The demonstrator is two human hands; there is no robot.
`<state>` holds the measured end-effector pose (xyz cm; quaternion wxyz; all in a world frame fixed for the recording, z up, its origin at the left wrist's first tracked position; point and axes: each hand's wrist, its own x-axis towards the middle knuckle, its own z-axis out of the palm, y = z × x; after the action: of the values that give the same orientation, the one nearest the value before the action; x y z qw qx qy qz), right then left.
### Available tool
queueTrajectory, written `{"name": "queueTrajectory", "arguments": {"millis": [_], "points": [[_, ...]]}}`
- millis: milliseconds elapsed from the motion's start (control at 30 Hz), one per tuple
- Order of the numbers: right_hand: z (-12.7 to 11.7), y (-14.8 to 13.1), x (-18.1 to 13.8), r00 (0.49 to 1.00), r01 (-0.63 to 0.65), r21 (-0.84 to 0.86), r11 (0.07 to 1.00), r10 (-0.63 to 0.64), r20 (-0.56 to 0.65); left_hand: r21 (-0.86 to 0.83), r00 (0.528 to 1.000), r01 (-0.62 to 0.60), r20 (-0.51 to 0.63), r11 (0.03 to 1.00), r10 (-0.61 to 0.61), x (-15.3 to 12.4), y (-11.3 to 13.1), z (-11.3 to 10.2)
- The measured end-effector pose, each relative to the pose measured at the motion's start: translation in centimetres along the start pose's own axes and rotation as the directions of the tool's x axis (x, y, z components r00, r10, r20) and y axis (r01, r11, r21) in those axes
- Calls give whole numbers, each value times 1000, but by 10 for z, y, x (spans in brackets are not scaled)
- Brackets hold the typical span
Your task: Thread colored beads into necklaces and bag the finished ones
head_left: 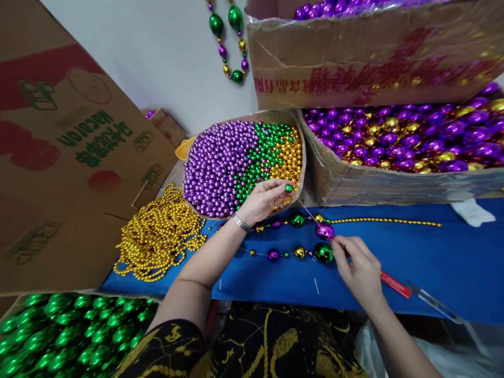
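Observation:
My left hand [263, 199] reaches to the near rim of a round tray [236, 164] of small purple, green and gold beads and pinches a small green bead [289, 188] at its fingertips. A thin thread [305, 209] runs from there down to a large purple bead [325, 230]. My right hand [356, 265] rests on the blue table [452, 257], its fingers pinched at the thread just beside that purple bead. A part-strung strand [299, 253] of green, gold and purple beads lies between my hands.
A heap of gold bead chains [159, 233] lies at the left. Cardboard boxes of large purple and gold beads [409, 137] stand behind, a box of green beads [66, 333] is near left. Red-handled scissors [413, 293] lie at the right. A finished necklace [230, 42] hangs on the wall.

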<state>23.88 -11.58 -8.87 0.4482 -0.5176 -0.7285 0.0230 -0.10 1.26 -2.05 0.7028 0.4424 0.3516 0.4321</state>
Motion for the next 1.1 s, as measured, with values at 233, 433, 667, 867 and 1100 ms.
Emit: {"name": "queueTrajectory", "arguments": {"millis": [233,433,667,867,1100], "points": [[-4,-2,-1,1000,-10,-2,1000,10,-14,-128,995,84,71,988,-76,-5,-11,20],[-7,-2,-1,1000,-13,2,1000,13,-18,-192,994,95,62,977,-85,-5,-16,26],[-7,1,-3,999,-6,-4,1000,6,-33,-206,995,95,-2,974,-98,-7,-17,34],[-7,3,-5,999,-26,-16,1000,25,-38,-157,997,75,6,985,-75,-5,-22,39],[-13,8,-5,989,-92,39,995,96,-115,334,926,-337,289,880,245,6,7,72]]}}
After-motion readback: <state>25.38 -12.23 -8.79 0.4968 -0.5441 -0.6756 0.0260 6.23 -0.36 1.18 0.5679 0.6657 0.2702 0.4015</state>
